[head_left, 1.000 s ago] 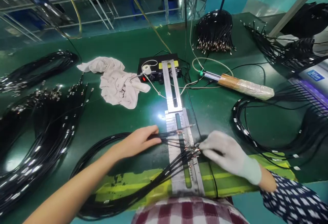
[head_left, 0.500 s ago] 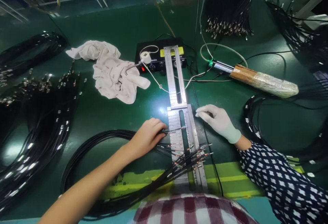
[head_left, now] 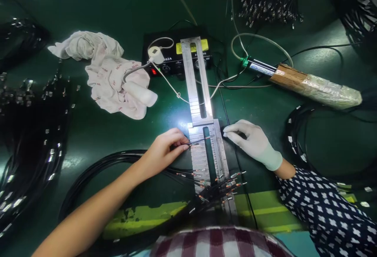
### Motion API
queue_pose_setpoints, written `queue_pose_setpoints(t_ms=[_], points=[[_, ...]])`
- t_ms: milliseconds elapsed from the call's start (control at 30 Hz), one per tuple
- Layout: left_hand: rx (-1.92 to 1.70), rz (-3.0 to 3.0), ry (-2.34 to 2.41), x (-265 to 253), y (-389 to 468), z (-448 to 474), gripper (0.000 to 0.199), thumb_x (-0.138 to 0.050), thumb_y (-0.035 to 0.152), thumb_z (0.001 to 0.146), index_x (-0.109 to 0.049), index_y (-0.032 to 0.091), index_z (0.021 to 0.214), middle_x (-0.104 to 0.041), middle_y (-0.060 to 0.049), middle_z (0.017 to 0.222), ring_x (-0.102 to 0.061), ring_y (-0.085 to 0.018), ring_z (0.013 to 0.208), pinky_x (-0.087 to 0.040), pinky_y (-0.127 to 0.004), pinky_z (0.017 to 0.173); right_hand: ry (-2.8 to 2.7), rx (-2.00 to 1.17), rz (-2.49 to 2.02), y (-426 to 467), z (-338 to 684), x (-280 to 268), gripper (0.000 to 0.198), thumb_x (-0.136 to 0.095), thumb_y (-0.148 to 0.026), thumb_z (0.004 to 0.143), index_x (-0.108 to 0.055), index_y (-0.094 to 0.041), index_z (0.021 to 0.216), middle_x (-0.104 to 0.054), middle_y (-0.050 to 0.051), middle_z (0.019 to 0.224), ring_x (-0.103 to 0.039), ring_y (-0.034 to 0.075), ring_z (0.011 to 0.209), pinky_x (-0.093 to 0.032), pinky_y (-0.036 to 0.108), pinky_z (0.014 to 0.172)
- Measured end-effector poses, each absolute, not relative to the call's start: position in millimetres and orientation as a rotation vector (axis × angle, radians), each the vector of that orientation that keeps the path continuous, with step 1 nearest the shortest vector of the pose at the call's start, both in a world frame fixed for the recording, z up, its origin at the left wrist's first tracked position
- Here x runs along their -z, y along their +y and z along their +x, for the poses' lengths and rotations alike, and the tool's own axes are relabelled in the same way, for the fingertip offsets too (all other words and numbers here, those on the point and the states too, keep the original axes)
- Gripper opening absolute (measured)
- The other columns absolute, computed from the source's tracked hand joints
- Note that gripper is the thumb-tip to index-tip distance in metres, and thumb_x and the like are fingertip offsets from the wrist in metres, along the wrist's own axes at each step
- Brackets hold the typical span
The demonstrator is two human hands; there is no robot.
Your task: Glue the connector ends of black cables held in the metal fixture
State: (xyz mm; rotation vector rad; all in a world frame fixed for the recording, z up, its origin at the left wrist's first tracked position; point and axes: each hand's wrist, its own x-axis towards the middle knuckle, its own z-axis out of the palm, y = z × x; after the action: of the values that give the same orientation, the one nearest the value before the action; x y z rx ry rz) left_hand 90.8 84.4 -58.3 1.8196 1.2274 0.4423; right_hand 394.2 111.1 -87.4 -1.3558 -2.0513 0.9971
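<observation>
My bare left hand (head_left: 165, 146) pinches a thin black cable (head_left: 200, 141) between thumb and fingers. The cable's stripped end lies across the left part of a slotted metal jig (head_left: 200, 159), reaching over its long slot. My right hand (head_left: 253, 143), in a white glove, hovers just right of the jig with thumb and fingertips together. Whatever it may hold at the tips is too small to make out. Below both hands, a bundle of black cables (head_left: 188, 210) crosses the jig, its ends showing orange wires and metal tips. More cables loop (head_left: 97, 166) under my left forearm.
Behind the jig stands a black control box (head_left: 165, 62) with a lit red switch. A crumpled white cloth (head_left: 108, 78) lies left of it; a wrapped handheld tool (head_left: 312, 84) lies to the right. Cable bundles (head_left: 38, 131) cover the left side, others (head_left: 294, 131) the right.
My left hand has moved slightly up and left, with the cable in its fingers now higher on the jig. My right hand stays almost where it was. The camera view has tilted down.
</observation>
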Motion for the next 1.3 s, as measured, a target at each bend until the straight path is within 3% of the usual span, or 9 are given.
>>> queue_pose_setpoints(t_ms=[200, 400, 567, 867, 1300], points=[[-0.215, 1.591, 1.187, 57.7, 89.1, 92.6, 0.019, -0.049, 0.034, 0.097, -0.058, 0.019, 0.091, -0.061, 0.001, 0.074, -0.057, -0.013, 0.066, -0.043, -0.024, 0.06, -2.069, -0.981, -1.344, 111.5, 394.4, 87.9, 0.012, -0.062, -0.027, 0.094, -0.073, -0.029, 0.097, -0.069, -0.002, 0.089, -0.063, 0.018, 0.084, -0.047, 0.033, 0.079], [-0.435, 1.96, 1.316, 64.1, 87.1, 103.9, 0.01, -0.051, 0.024, 0.095, -0.06, 0.019, 0.097, -0.064, -0.004, 0.091, -0.06, -0.016, 0.084, -0.049, -0.029, 0.074, -2.112, -0.95, -1.317, 112.9, 393.6, 88.0, 0.013, -0.06, -0.027, 0.095, -0.073, -0.028, 0.097, -0.072, -0.001, 0.09, -0.064, 0.02, 0.086, -0.049, 0.036, 0.081], [-0.522, 2.096, 1.303, 70.3, 90.6, 107.6, 0.007, -0.055, 0.02, 0.095, -0.061, 0.018, 0.095, -0.061, -0.002, 0.083, -0.058, -0.013, 0.075, -0.047, -0.024, 0.066, -2.117, -0.942, -1.286, 113.5, 393.3, 87.9, 0.013, -0.06, -0.027, 0.095, -0.073, -0.028, 0.097, -0.072, -0.001, 0.09, -0.065, 0.02, 0.086, -0.049, 0.036, 0.081], [-0.505, 2.65, 1.048, 80.2, 106.3, 89.9, 0.026, -0.041, 0.018, 0.1, -0.065, 0.018, 0.109, -0.065, -0.008, 0.091, -0.058, -0.015, 0.079, -0.047, -0.027, 0.068, -2.134, -0.925, -1.277, 113.0, 393.5, 90.0, 0.013, -0.06, -0.028, 0.096, -0.073, -0.028, 0.099, -0.072, -0.002, 0.091, -0.064, 0.02, 0.086, -0.049, 0.036, 0.082], [-0.541, 2.697, 1.027, 79.4, 106.4, 90.6, 0.027, -0.041, 0.02, 0.099, -0.066, 0.02, 0.109, -0.063, -0.007, 0.086, -0.057, -0.016, 0.076, -0.047, -0.028, 0.066, -2.143, -0.922, -1.286, 113.9, 393.5, 89.6, 0.015, -0.059, -0.03, 0.096, -0.073, -0.028, 0.099, -0.073, -0.001, 0.091, -0.064, 0.02, 0.085, -0.05, 0.037, 0.081]])
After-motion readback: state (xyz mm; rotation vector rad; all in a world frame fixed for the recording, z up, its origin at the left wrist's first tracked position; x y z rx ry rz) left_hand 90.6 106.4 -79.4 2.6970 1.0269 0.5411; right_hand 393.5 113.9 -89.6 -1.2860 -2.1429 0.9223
